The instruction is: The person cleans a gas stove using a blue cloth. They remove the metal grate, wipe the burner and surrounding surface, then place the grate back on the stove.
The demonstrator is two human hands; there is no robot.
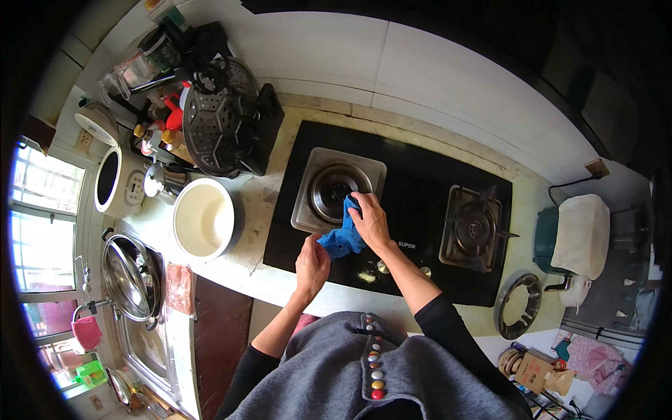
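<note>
Between my two hands a blue cloth (341, 239) is stretched over the front edge of the left burner's square metal drip tray (310, 212). My right hand (371, 220) grips its upper end, close to the round burner (340, 190). The lower left end of the cloth is in the fingers of my left hand (313, 266), above the front of the black glass gas hob (409, 194). Two control knobs (384, 266) sit to the right of the cloth. The right burner (475, 229) has a pan support on it.
Left of the hob stand a cream inner pot (203, 219), a rice cooker (119, 181) and a rack with a perforated steamer plate (220, 121). A lidded pan (132, 277) rests by the sink (147, 346). At right are a ring-shaped wok stand (518, 306) and a cloth-covered appliance (580, 236).
</note>
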